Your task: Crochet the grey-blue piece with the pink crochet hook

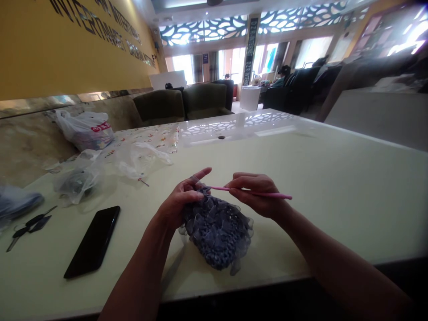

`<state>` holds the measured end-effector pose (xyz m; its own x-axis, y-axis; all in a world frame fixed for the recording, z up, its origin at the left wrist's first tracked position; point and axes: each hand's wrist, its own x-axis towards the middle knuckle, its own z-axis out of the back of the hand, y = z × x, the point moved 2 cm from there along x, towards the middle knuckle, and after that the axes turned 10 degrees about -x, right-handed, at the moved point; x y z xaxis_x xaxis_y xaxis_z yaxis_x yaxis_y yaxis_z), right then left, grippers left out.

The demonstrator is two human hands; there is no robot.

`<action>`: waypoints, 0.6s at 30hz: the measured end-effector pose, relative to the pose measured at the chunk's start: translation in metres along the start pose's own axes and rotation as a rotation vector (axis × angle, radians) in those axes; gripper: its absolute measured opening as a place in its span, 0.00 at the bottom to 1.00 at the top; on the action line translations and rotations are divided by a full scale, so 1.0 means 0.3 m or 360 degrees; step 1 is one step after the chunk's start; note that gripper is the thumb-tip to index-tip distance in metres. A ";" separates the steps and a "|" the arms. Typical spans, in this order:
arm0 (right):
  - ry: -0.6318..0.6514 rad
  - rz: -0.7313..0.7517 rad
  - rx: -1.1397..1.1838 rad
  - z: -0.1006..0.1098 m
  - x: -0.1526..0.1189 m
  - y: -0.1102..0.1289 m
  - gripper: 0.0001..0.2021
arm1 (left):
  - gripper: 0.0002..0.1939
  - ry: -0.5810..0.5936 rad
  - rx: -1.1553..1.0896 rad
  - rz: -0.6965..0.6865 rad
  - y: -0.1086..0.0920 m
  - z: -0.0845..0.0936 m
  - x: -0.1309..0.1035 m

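This looks like an internet café or similar public lounge, with "INTERNET" lettering on the pillar (251, 51), high-backed armchairs (204, 100), a glossy worktop (301, 178) and patterned ceiling panels (203, 30).

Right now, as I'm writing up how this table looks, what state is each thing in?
left hand: pinching the crochet piece, index finger extended
right hand: closed around the pink hook
crochet piece: ruffled, held by its top edge
pink hook: nearly level, tip at that edge
phone: lying flat, upper face dark
keys: lying loose
red-printed bag: filled, bulging
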<state>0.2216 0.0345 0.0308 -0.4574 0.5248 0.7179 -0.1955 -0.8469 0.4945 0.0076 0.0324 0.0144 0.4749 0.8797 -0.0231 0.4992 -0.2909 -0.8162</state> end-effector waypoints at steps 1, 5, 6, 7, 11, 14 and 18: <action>0.0011 -0.0017 0.0033 0.003 0.001 -0.002 0.06 | 0.39 -0.0019 0.0026 -0.0024 -0.001 0.001 0.001; 0.0050 -0.0172 0.0191 0.014 0.002 -0.018 0.07 | 0.29 -0.0073 0.0162 -0.0097 -0.001 -0.005 0.004; 0.0052 -0.0220 0.0226 0.017 0.002 -0.023 0.07 | 0.24 -0.0078 0.0199 -0.0111 0.000 -0.008 0.004; 0.0059 -0.0261 0.0254 0.021 0.002 -0.027 0.08 | 0.19 -0.0081 0.0238 -0.0124 0.000 -0.011 0.003; 0.0140 -0.0365 0.0342 0.037 0.004 -0.048 0.08 | 0.07 -0.0079 0.0374 -0.0169 -0.004 -0.023 -0.001; 0.0213 -0.0405 0.0543 0.047 0.003 -0.070 0.07 | 0.07 -0.0071 0.0416 -0.0159 -0.004 -0.033 -0.005; 0.0267 -0.0428 0.0899 0.033 -0.001 -0.094 0.07 | 0.18 -0.0080 0.0417 -0.0131 0.009 -0.050 -0.005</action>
<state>0.2359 0.0591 0.0214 -0.5942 0.6531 0.4695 0.1435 -0.4883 0.8608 0.0190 0.0245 0.0210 0.4009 0.9158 0.0262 0.3271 -0.1164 -0.9378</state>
